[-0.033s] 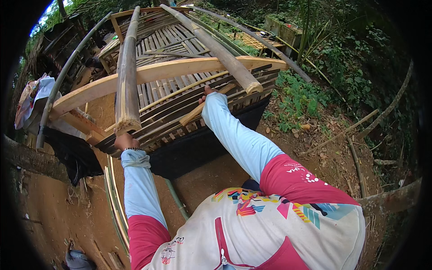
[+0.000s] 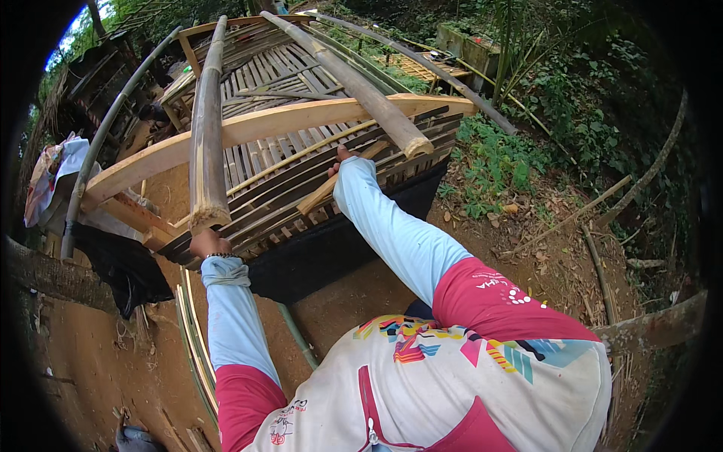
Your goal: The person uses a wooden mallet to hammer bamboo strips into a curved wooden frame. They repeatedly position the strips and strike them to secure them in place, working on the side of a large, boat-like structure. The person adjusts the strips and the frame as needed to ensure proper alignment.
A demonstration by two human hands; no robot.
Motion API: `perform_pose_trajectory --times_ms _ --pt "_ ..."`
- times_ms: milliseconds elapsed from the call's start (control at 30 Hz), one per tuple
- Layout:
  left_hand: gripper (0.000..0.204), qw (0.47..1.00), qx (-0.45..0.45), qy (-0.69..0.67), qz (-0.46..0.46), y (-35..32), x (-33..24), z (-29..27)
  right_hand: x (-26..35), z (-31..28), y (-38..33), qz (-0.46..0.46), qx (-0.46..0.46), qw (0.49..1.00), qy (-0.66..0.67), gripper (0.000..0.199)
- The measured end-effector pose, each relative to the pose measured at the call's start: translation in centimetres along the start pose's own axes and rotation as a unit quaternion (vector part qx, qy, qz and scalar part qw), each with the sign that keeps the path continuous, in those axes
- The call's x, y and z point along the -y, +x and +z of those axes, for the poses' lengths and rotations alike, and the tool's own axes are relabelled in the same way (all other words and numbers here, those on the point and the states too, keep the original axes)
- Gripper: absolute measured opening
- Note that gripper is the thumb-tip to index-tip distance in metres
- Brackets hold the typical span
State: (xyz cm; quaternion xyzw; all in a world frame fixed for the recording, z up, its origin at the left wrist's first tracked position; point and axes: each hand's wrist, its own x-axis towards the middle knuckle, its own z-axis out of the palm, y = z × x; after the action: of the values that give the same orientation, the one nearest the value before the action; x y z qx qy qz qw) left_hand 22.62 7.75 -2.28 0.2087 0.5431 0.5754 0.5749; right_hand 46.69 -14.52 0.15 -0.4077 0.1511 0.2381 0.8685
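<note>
My left hand [image 2: 208, 244] is closed just below the cut end of a thick bamboo pole [image 2: 206, 143], at the left end of a row of dark slats. What its fingers hold is hidden. Farther up and to the right, my right hand [image 2: 343, 158] has its fingers curled over a dark bamboo slat [image 2: 290, 177] in the same row. A short, flat wooden piece [image 2: 315, 198] runs slantwise across the slats under that wrist. Another thick bamboo pole [image 2: 361, 89] ends to the right of this hand. Both poles lie across a curved wooden beam [image 2: 279, 117].
Black sheeting [image 2: 339, 233] hangs below the slats, with more black cloth [image 2: 124, 264] at the left. Thinner poles [image 2: 113, 124] flank the frame. Long split strips [image 2: 194, 339] rest near the dirt ground [image 2: 83, 354]. Branches [image 2: 651, 324] and plants stand to the right.
The view has shifted slightly, so the frame and poles sit a little farther left. Both hands keep their places on the structure.
</note>
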Motion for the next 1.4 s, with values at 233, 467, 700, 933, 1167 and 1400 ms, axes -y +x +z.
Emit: perform_pose_trajectory --times_ms 233,467,700,933,1167,1400 --pt "0.021 0.998 -0.021 0.064 0.000 0.1 -0.6 -0.6 0.0 -0.7 2.6 -0.033 -0.051 0.997 -0.038 0.033" --pt "0.022 0.997 -0.039 0.066 0.011 -0.2 -0.9 -0.5 0.1 -0.3 2.1 -0.016 -0.062 0.998 -0.021 0.051" --pt "0.024 0.997 -0.041 0.066 0.016 -0.7 -1.0 -0.3 0.1 -0.2 2.9 -0.030 -0.084 0.993 -0.074 0.054" --pt "0.025 0.996 -0.044 0.069 0.020 -0.8 -0.9 -0.5 0.1 -0.4 2.0 -0.037 -0.068 0.996 -0.036 0.058" --pt "0.027 0.996 -0.042 0.074 0.029 -0.9 -1.0 -0.5 0.4 -0.3 1.4 -0.037 -0.045 0.998 0.001 0.059" --pt "0.016 0.998 -0.048 0.047 0.011 -3.0 -1.6 0.3 0.2 -0.5 2.6 -0.026 -0.059 0.998 0.003 0.062"
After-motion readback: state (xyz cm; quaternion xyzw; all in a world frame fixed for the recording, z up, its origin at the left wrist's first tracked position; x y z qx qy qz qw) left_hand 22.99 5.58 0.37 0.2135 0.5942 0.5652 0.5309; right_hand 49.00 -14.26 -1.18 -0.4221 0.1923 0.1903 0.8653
